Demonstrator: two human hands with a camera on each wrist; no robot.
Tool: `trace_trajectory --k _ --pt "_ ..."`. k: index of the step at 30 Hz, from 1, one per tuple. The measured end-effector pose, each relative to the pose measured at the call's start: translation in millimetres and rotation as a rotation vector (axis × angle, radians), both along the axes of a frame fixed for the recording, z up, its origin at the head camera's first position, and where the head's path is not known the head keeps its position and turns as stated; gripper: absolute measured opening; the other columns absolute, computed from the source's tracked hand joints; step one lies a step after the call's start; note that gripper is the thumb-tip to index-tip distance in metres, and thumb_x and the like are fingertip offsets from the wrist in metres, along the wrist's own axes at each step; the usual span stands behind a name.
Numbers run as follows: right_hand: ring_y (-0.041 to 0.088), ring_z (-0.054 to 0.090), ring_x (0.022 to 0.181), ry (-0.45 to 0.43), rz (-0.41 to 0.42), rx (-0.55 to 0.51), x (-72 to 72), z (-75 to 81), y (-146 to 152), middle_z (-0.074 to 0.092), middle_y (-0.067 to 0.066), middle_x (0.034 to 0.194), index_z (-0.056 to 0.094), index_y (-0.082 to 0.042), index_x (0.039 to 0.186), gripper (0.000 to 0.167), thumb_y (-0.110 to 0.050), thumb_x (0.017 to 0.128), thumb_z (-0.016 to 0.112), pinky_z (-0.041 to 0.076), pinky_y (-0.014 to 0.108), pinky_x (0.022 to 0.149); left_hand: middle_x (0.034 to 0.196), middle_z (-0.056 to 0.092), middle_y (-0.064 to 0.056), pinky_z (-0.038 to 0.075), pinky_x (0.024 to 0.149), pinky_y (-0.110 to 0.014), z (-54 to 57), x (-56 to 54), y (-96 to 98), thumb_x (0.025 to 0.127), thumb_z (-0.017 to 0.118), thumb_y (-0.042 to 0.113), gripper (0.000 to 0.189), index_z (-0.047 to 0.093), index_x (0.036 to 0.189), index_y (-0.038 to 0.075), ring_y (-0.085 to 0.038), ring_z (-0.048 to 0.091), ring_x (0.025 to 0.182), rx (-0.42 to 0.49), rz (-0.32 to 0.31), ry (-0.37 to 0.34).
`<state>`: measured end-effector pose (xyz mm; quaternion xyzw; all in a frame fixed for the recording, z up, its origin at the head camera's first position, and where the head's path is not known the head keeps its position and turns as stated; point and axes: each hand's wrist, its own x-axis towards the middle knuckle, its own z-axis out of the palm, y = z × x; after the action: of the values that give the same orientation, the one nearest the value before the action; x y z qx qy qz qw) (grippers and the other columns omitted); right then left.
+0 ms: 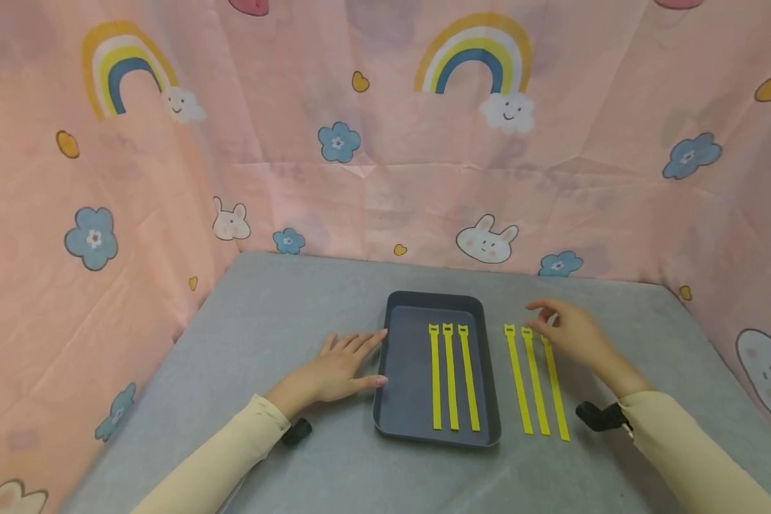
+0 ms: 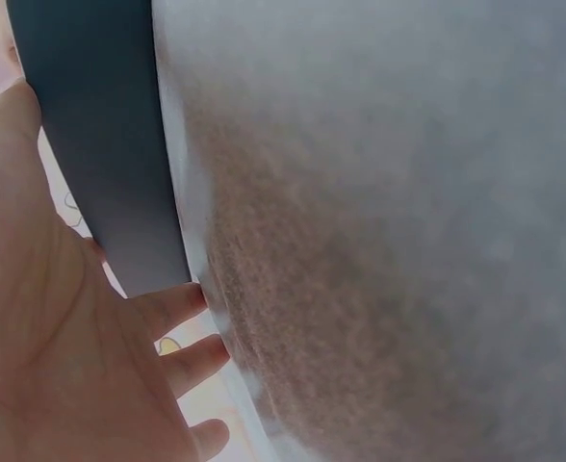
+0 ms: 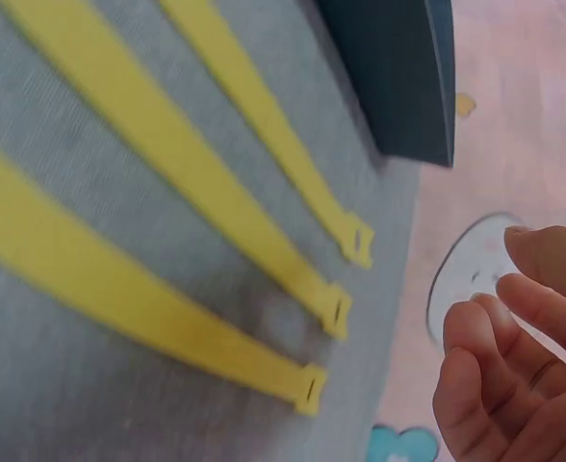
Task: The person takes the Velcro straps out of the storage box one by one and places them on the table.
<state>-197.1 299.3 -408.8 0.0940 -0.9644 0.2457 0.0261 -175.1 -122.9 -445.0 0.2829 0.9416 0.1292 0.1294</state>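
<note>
A dark grey rectangular tray [image 1: 405,368] lies on the table, with three yellow hook-and-loop cable ties [image 1: 451,378] side by side in its right half. Three more yellow cable ties [image 1: 536,385] lie in a row on the table, right of the tray. My left hand [image 1: 335,373] has its fingers spread, and its fingertips touch the tray's left wall. Over the slotted heads of the ties on the table hovers my right hand [image 1: 575,334], its fingers loosely bent. In the right wrist view, that hand [image 3: 524,361] holds nothing and is apart from the ties.
Grey cloth covers the table [image 1: 283,307]. A pink curtain [image 1: 392,193] printed with rainbows, rabbits and flowers encloses the back and sides. Black wrist-camera mounts [image 1: 600,416] show near both cuffs.
</note>
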Motion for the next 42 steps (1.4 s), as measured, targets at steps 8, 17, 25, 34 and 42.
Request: trace_trajectory --k 8,17,25,34,42 --pt "0.016 0.049 0.064 0.011 0.054 -0.028 -0.2 5.0 -22 0.066 0.012 0.095 0.062 -0.003 0.127 0.04 -0.027 0.095 0.067 0.04 0.026 0.05 0.166 0.024 -0.002 0.007 0.12 -0.066 -1.3 -0.4 0.4 0.095 0.039 0.071 0.083 0.003 0.16 0.035 -0.033 0.022 0.153 0.012 0.001 0.002" --pt "0.015 0.049 0.061 -0.001 0.077 -0.053 -1.6 8.4 -38 0.066 0.01 0.097 0.061 -0.007 0.129 0.039 -0.026 0.095 0.067 0.042 0.027 0.051 0.166 0.024 -0.001 0.007 0.121 -0.066 -0.5 -0.1 1.0 0.094 0.039 0.072 0.084 0.002 0.16 0.035 -0.032 0.022 0.153 0.001 0.006 0.0" --pt "0.017 0.052 0.06 -0.038 0.091 -0.078 -6.9 10.3 -55 0.066 0.01 0.098 0.059 -0.008 0.131 0.038 -0.021 0.097 0.065 0.044 0.03 0.052 0.166 0.024 -0.001 0.006 0.121 -0.066 -0.4 -1.1 1.3 0.094 0.039 0.072 0.084 0.003 0.16 0.035 -0.034 0.022 0.153 0.003 0.005 -0.006" --pt "0.018 0.048 0.061 -0.036 0.103 -0.088 -12.1 10.6 -67 0.066 0.009 0.097 0.061 -0.008 0.13 0.038 -0.026 0.097 0.065 0.041 0.03 0.05 0.166 0.024 -0.001 0.007 0.121 -0.066 -4.1 -2.8 1.4 0.094 0.039 0.072 0.084 0.003 0.16 0.035 -0.035 0.023 0.153 0.008 0.003 0.004" --pt "0.018 0.049 0.06 -0.07 0.112 -0.12 -18.7 6.0 -76 0.064 0.008 0.095 0.062 -0.008 0.129 0.038 -0.027 0.097 0.066 0.044 0.031 0.053 0.165 0.025 -0.004 0.006 0.121 -0.066 -0.8 -1.3 1.9 0.094 0.041 0.071 0.085 0.003 0.16 0.034 -0.036 0.022 0.153 -0.002 0.008 -0.015"
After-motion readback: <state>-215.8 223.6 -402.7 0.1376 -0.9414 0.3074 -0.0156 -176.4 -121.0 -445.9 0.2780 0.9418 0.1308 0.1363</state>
